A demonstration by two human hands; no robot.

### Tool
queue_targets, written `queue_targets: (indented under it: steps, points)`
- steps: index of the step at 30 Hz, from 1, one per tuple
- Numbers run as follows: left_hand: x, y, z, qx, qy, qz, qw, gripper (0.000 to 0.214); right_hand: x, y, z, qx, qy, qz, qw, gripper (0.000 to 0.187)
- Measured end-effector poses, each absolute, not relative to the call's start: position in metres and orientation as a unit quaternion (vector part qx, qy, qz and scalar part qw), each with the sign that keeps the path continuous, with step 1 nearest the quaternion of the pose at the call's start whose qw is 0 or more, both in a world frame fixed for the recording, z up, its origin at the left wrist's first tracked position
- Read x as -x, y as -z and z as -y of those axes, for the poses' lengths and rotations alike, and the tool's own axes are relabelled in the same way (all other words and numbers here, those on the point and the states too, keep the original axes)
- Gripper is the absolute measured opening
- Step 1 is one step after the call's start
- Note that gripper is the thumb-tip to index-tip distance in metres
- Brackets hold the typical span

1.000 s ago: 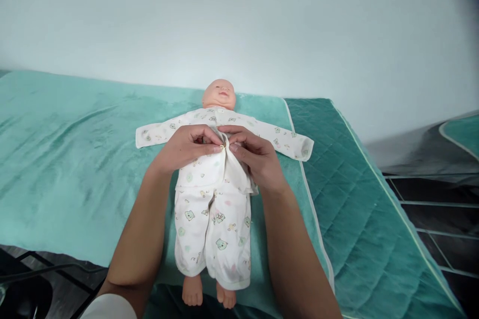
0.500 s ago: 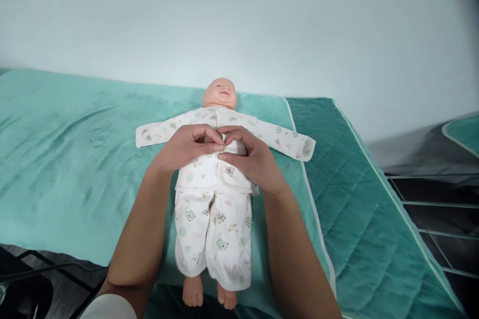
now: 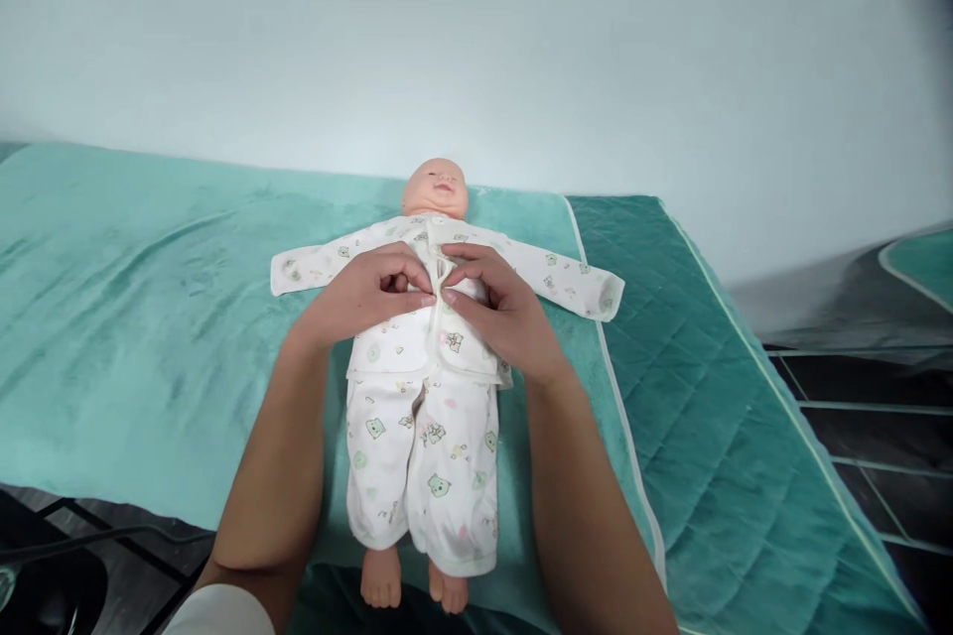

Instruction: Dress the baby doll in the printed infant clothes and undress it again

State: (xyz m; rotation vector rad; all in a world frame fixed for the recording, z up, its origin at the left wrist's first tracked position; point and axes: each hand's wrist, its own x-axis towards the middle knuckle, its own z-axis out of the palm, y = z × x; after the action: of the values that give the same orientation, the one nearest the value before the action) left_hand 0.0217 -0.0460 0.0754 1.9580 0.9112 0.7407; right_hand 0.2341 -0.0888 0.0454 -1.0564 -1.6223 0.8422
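A baby doll (image 3: pixel 436 187) lies on its back, head toward the wall, sleeves spread to both sides. It wears a white printed jacket (image 3: pixel 391 347) and matching white trousers (image 3: pixel 424 466), with its bare feet sticking out below. Over the doll's chest, my left hand (image 3: pixel 372 288) pinches one front edge of the jacket between thumb and fingers. Opposite it, my right hand (image 3: pixel 506 308) pinches the other front edge. A narrow gap shows in the jacket's front between my fingertips. Whether a button or snap sits under them is hidden.
Under the doll lies a light green blanket (image 3: pixel 149 317), on top of a darker quilted green cover (image 3: pixel 715 437) to the right. A pale wall (image 3: pixel 476 40) rises behind the bed. Metal bars (image 3: pixel 871 407) show at right, and a black object (image 3: pixel 52 575) at lower left.
My fingertips, which met at the middle of the jacket, have moved slightly apart. The front edges now part a little between them. The doll stays in place.
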Motion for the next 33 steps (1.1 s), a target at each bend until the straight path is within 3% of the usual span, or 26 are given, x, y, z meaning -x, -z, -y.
queue_targets:
  steps: [12, 18, 33]
  points:
    - [-0.0253, -0.0780, 0.0501, -0.780, -0.283, -0.370, 0.418, 0.012, -0.2384, -0.0411, 0.0871, 0.419, -0.346, 0.687, 0.483, 0.003]
    - [-0.0250, -0.0755, 0.0488, -0.781, -0.286, -0.366, 0.419, 0.005, -0.2397, -0.0421, 0.0881, 0.410, -0.359, 0.700, 0.462, 0.010]
    - [-0.0259, -0.0732, 0.0479, -0.794, -0.283, -0.323, 0.430, 0.012, -0.2368, -0.0375, 0.0873, 0.409, -0.344, 0.709, 0.459, 0.027]
